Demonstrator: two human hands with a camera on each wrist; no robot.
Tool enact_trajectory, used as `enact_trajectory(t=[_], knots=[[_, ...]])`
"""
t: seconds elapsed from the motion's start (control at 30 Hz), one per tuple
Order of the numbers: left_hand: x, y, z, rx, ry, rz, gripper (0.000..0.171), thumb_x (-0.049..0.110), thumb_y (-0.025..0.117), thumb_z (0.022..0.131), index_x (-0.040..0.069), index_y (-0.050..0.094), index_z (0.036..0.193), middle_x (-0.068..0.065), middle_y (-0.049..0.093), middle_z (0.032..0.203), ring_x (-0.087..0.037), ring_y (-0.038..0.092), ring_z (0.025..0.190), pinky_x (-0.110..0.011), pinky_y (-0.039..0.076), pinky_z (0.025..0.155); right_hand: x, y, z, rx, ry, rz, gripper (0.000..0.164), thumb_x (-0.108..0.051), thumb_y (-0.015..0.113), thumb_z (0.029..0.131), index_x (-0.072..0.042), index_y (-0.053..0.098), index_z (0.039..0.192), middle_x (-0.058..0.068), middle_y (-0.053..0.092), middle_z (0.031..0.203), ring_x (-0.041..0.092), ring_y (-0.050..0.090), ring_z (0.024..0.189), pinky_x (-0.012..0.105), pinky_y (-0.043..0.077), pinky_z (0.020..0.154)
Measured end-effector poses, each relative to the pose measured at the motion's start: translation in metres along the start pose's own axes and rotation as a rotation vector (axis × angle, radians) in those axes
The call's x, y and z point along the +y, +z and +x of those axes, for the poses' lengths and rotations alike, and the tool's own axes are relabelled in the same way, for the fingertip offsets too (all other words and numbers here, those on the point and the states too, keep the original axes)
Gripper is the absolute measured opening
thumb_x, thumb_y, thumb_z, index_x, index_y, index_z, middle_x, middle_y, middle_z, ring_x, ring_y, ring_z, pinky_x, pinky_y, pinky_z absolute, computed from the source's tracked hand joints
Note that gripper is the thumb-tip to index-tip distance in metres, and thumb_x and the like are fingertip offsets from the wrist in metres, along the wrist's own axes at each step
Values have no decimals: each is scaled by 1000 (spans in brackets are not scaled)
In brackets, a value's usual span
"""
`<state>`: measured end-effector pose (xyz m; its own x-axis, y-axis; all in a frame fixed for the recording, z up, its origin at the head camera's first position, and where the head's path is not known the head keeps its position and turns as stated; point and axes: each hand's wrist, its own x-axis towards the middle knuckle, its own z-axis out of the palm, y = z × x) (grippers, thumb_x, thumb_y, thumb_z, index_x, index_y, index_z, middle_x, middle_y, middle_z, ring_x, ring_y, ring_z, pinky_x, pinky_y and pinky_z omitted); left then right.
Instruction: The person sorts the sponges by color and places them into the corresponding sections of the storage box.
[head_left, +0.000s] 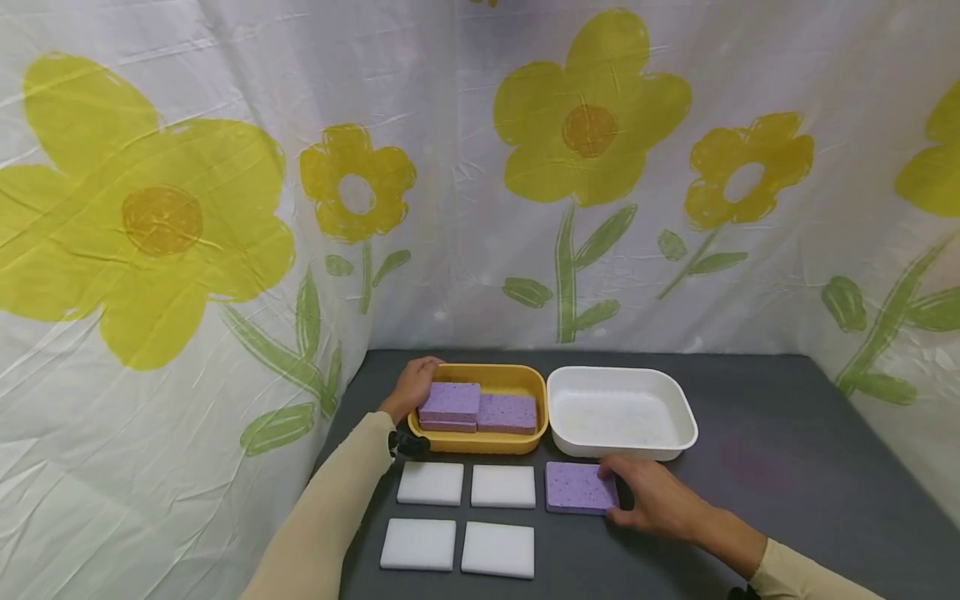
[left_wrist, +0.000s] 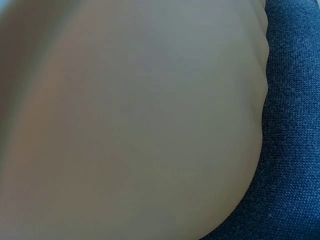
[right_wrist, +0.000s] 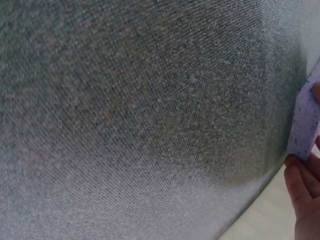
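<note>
On the grey table, a purple speckled sponge (head_left: 576,487) lies flat in front of the white tray. My right hand (head_left: 656,496) pinches its right end between the thumb at the near corner and the fingers at the far side. The right wrist view catches part of this sponge (right_wrist: 303,120) and the fingertips at its edge. My left hand (head_left: 412,388) grips the left rim of a yellow tray (head_left: 542,408), its thumb hidden. Inside that tray, two purple sponges are stacked at the left, the upper one (head_left: 450,398) beside another purple sponge (head_left: 507,412).
The white tray (head_left: 555,417) stands right of the yellow one, its inside showing bare. Several white rectangular pads lie in two rows before the yellow tray, including a far-left pad (head_left: 431,483) and a near-right pad (head_left: 498,550). A flowered curtain (head_left: 465,275) hangs behind and at both sides.
</note>
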<state>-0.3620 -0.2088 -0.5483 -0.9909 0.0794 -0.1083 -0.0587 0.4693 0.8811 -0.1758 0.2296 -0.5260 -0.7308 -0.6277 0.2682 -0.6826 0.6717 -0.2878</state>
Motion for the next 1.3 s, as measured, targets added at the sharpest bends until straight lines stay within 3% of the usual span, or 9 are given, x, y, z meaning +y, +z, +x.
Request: enact_trajectory(t=[0.17, 0.37, 0.73, 1.0, 1.3], knots=[[1, -1, -1, 6, -4, -8, 45, 29, 35, 119, 6, 66, 142, -18, 67, 143, -37, 61, 132, -61, 45, 120, 0, -1, -1, -5, 6, -8, 56, -19, 95, 76, -8, 70, 124, -1, 76, 115, 12, 71, 103, 40, 62, 89], [1, 0, -1, 7, 0, -1, 46, 30, 35, 119, 5, 66, 143, -19, 67, 141, -37, 61, 129, -61, 45, 119, -2, -5, -3, 54, -73, -39, 56, -19, 95, 73, -9, 71, 123, -4, 76, 112, 10, 71, 99, 37, 62, 86], [1, 0, -1, 17, 16, 6, 46, 28, 35, 119, 4, 66, 142, -19, 67, 143, -38, 61, 132, -61, 45, 120, -13, -38, 4, 107, -164, -74, 60, -22, 97, 74, -14, 72, 128, -9, 75, 119, 8, 71, 107, 37, 62, 89], [-1, -1, 0, 23, 7, 13, 46, 30, 36, 119, 4, 66, 143, -19, 66, 144, -39, 60, 133, -62, 43, 121, -15, -66, 16, 64, -124, -98, 58, -23, 96, 79, -13, 71, 131, -6, 75, 123, 12, 72, 110, 39, 63, 90], [0, 1, 1, 23, 26, 40, 47, 29, 34, 119, 4, 67, 142, -19, 67, 143, -39, 61, 132, -61, 44, 120, -12, -86, 43, 16, -75, -145, 54, -30, 93, 87, -11, 71, 133, -3, 76, 123, 15, 74, 111, 42, 64, 91]])
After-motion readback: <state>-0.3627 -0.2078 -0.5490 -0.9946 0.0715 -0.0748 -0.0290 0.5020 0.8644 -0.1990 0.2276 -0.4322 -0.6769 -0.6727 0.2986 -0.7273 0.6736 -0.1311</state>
